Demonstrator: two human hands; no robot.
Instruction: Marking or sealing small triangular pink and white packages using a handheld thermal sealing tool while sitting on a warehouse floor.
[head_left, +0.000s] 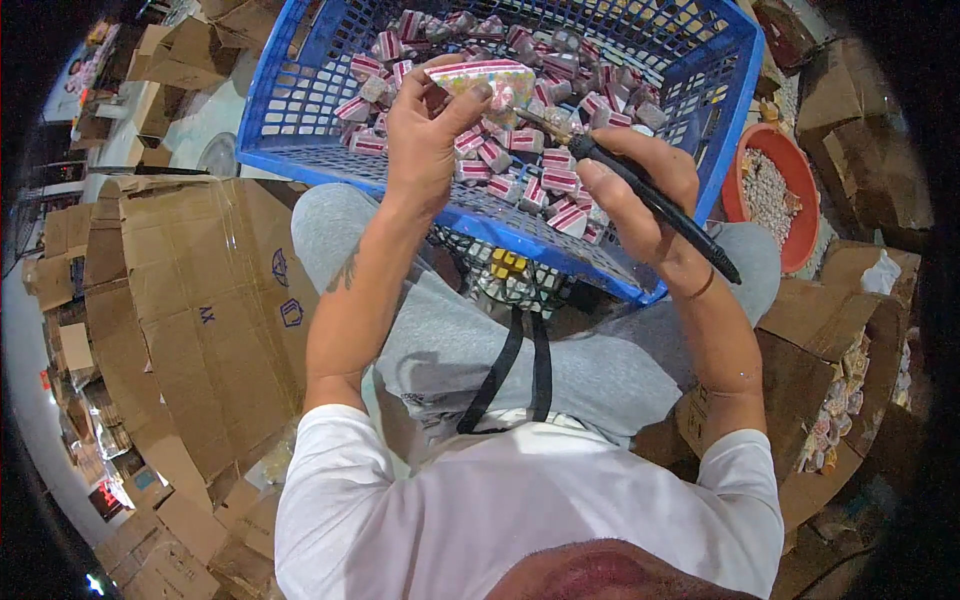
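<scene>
Over the blue plastic crate (530, 243), my left hand (422, 135) pinches a small clear pack (490, 78) with a pink-and-white striped edge between thumb and fingers. Colourful bits show through its wrap. My right hand (645, 190) is closed round the black handle of what looks like a soldering iron (690, 228). Its thin metal shaft points left, and the tip is at or very near the pack's right end; whether it touches I cannot tell. Below both hands, many similar small packs (558, 180) with pink-and-white stripes lie loosely heaped in the crate.
The crate stands in front of my knees. A red basin (805, 240) of small pale pieces sits to its right. A large cardboard box (205, 320) is at my left, and an open carton (815, 320) with small packs at my right. More cartons lie around.
</scene>
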